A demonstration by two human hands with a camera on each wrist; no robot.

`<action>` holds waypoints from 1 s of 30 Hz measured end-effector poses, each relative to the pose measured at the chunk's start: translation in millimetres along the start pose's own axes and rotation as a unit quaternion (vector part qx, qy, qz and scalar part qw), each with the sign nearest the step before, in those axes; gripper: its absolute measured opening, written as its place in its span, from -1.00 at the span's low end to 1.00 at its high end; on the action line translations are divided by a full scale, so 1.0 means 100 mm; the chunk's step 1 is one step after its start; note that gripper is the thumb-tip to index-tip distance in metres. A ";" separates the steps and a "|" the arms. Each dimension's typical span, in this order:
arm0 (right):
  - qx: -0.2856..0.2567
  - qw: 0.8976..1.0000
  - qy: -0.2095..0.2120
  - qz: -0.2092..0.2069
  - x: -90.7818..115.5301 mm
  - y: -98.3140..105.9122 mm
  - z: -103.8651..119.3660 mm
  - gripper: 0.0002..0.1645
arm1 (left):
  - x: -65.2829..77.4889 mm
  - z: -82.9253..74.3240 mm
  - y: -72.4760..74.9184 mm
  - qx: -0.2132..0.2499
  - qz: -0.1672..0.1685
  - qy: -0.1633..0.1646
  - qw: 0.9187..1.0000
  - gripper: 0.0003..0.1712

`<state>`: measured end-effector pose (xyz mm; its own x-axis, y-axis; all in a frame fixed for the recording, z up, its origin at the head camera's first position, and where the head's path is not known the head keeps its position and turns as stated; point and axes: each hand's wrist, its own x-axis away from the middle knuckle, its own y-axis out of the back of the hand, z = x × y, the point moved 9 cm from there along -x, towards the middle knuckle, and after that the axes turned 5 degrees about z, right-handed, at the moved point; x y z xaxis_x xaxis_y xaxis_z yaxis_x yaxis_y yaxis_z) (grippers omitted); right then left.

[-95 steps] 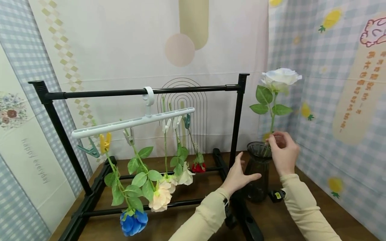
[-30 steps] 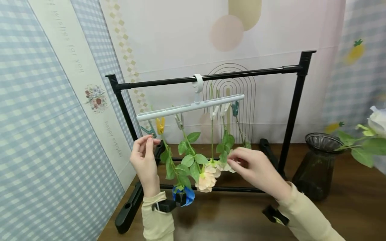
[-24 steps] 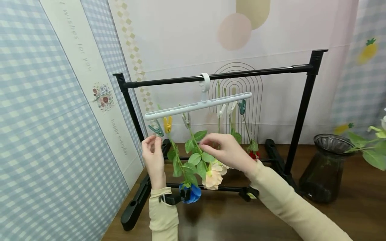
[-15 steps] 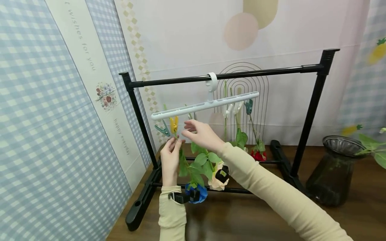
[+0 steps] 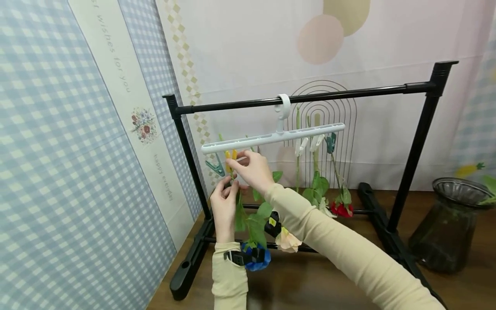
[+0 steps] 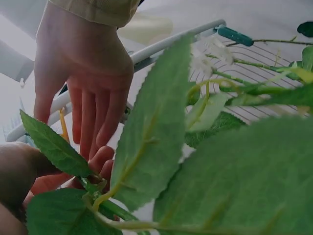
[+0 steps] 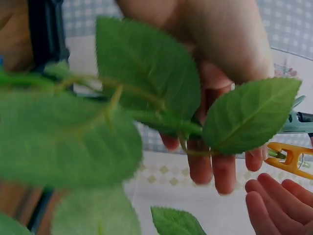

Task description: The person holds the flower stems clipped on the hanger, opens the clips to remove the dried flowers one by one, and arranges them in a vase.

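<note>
My left hand (image 5: 224, 206) pinches the green stem of the blue rose (image 5: 258, 258), just below a yellow clothespin (image 5: 230, 160). That clothespin hangs from the left part of a pale plastic hanger (image 5: 271, 138). My right hand (image 5: 252, 170) is at the clothespin, thumb on one side and fingers on the other. Its fingers look fairly straight in the left wrist view, with a gap around the clothespin. Rose leaves (image 6: 146, 142) cover much of both wrist views. A teal clothespin (image 5: 215, 167) hangs just left of the yellow one.
The hanger hooks over a black rack (image 5: 240, 103). Peach rose (image 5: 288, 241), white rose (image 5: 325, 208) and red rose (image 5: 342, 209) hang upside down along it. A dark glass vase (image 5: 445, 232) stands at the right on the wooden table (image 5: 310, 280).
Both hands have left the vase for the hanger's left end as the view turned left. The left hand has reached the blue rose's stem; the right has moved left to the yellow clothespin.
</note>
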<state>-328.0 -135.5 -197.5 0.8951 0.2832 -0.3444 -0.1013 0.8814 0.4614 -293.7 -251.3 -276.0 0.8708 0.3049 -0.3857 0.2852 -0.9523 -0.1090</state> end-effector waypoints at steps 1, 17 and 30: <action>0.016 1.000 0.009 -0.011 0.01 0.02 0.03 -0.47 | 0.00 0.00 0.00 0.008 0.004 -0.002 1.000 -0.57; 0.111 0.983 0.101 -0.109 0.09 0.12 0.21 -0.66 | -0.01 0.04 0.01 0.042 0.005 -0.040 0.998 -0.70; 0.083 0.993 0.064 -0.054 0.04 0.06 0.13 -0.64 | 0.13 -0.30 0.45 -0.018 -0.099 -0.107 0.989 -0.73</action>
<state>-319.2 -134.1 -186.1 0.8331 0.2449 -0.4959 0.0759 0.8375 0.5411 -257.9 -289.6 -258.5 0.6931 0.4713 -0.5455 0.4587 -0.8720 -0.1707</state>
